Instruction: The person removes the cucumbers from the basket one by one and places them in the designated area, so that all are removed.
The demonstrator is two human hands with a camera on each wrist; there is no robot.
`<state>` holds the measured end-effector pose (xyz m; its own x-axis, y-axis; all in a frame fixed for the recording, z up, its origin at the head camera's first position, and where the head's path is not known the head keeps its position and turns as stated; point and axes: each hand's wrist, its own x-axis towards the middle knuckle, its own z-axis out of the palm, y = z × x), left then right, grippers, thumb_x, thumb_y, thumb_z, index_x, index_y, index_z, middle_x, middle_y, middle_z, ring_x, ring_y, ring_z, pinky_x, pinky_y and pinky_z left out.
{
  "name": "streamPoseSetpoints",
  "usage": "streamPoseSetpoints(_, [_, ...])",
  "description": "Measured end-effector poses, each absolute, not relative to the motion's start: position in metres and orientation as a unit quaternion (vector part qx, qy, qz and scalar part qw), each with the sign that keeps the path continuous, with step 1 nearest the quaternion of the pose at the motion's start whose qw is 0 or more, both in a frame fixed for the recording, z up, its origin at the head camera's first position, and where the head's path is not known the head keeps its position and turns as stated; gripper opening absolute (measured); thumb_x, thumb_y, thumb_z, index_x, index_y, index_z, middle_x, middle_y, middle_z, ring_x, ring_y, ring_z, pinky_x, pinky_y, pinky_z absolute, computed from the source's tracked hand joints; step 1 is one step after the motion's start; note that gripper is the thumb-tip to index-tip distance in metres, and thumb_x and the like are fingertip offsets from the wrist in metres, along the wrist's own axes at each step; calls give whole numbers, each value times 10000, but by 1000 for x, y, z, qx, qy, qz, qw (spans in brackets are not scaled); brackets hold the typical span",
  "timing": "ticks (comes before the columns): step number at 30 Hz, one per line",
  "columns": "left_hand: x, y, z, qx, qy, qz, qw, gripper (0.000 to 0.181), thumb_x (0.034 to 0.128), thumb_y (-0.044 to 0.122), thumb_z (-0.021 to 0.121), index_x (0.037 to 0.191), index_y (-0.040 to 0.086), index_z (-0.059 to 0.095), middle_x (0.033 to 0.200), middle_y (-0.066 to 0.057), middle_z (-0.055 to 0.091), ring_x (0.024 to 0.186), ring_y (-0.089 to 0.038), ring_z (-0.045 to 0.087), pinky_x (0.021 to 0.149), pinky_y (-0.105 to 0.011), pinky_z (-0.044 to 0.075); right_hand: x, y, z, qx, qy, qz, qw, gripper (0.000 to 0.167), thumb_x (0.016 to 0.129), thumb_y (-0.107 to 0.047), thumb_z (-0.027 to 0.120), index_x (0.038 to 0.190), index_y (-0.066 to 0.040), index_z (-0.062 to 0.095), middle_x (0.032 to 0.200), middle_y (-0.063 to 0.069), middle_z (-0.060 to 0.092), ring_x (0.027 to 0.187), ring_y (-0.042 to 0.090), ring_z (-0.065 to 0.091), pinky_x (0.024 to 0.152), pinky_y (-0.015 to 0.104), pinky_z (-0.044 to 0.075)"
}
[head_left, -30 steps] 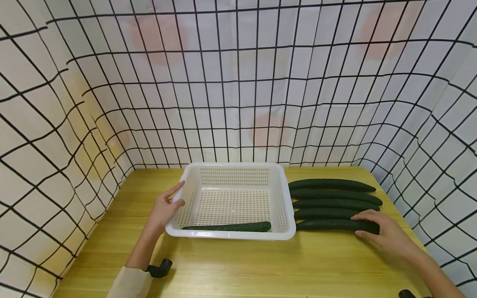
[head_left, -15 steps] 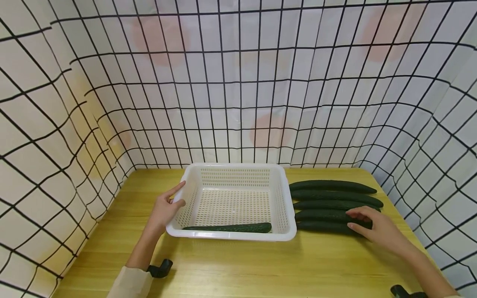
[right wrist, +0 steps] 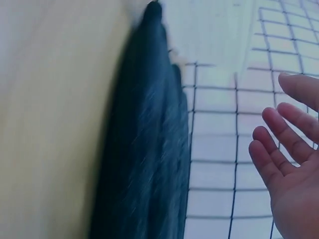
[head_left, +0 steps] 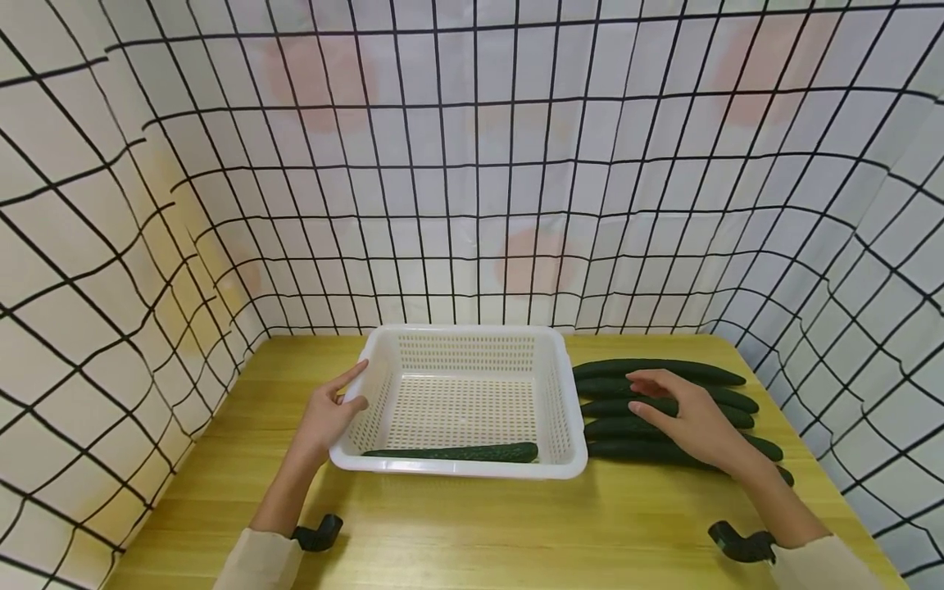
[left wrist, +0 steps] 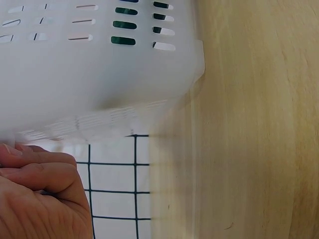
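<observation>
A white plastic basket with slotted walls stands on the table, and my left hand grips its left rim, thumb inside. In the left wrist view the curled fingers press against the basket's outer wall. One cucumber lies along the basket's near side. To the right of the basket, several dark green cucumbers lie side by side. Above them my right hand hovers, fingers loosely spread and holding nothing. From the right wrist, the cucumbers look blurred and stand apart from the hand.
The yellow wooden table runs up to white cloth walls behind black grid mesh at the back and both sides. A dark wrist camera mount sits below the right wrist, another mount beside the left.
My right hand has left the right end of the nearest cucumber and moved left and up over the middle of the row. My left hand and the basket have stayed in place.
</observation>
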<state>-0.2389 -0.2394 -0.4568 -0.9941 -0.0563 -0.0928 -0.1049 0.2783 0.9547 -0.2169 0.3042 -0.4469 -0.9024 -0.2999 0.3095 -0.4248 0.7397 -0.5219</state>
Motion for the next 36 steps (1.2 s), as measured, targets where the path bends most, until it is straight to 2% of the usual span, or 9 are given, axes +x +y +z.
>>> streamPoseSetpoints(2, [-239, -240, -457, -52, 798, 600, 21, 678, 932, 75, 630, 1559, 279, 469, 1477, -324, 516, 1073, -365, 695, 726, -438, 625, -220, 295, -444, 202, -923, 311, 103, 467, 1000, -291, 677, 1434, -155, 572, 1346, 72, 654, 1181, 284, 627, 967, 479, 512])
streamPoseSetpoints(9, [-239, -240, -457, -49, 801, 596, 21, 674, 939, 76, 624, 1564, 267, 460, 1491, -333, 497, 1091, -367, 686, 738, -438, 624, -230, 261, -436, 238, -904, 338, 109, 462, 983, -248, 703, 1412, -134, 579, 1352, 69, 626, 1164, 265, 623, 983, 419, 521])
streamPoseSetpoints(17, [-242, -241, -458, -53, 799, 598, 27, 680, 942, 47, 605, 1577, 227, 439, 1470, -356, 504, 1086, -395, 691, 737, -454, 624, -237, 227, -426, 281, -883, 365, 88, 486, 981, -221, 704, 1423, -73, 568, 1351, 86, 622, 1193, 275, 619, 1005, 504, 519])
streamPoseSetpoints(22, [-240, -240, -457, -50, 798, 600, 21, 675, 938, 67, 624, 1561, 273, 465, 1497, -320, 499, 1118, -374, 675, 747, -440, 621, -237, 206, -423, 294, -878, 372, 61, 434, 994, -260, 686, 1393, -118, 593, 1369, 69, 614, 1196, 294, 620, 1004, 553, 515])
streamPoseSetpoints(27, [-240, -239, -459, -50, 794, 606, 21, 679, 933, 68, 632, 1558, 281, 470, 1499, -315, 499, 1138, -387, 667, 752, -449, 622, -237, 186, -423, 299, -875, 380, 25, 434, 998, -324, 675, 1398, -180, 586, 1374, -2, 603, 1215, 278, 607, 1001, 490, 532])
streamPoseSetpoints(32, [-234, -233, -443, -53, 795, 604, 28, 681, 930, 33, 614, 1566, 217, 459, 1492, -341, 491, 1137, -406, 663, 758, -450, 620, -238, 167, -426, 316, -864, 391, -7, 455, 993, -334, 682, 1404, -171, 576, 1360, -4, 601, 1222, 275, 595, 1014, 496, 526])
streamPoseSetpoints(36, [-237, -238, -450, -53, 797, 602, 28, 681, 934, 38, 608, 1573, 213, 448, 1500, -341, 482, 1106, -379, 668, 748, -441, 619, -239, 151, -428, 334, -859, 387, -33, 467, 995, -323, 681, 1411, -146, 566, 1352, 41, 603, 1209, 327, 604, 1008, 524, 522])
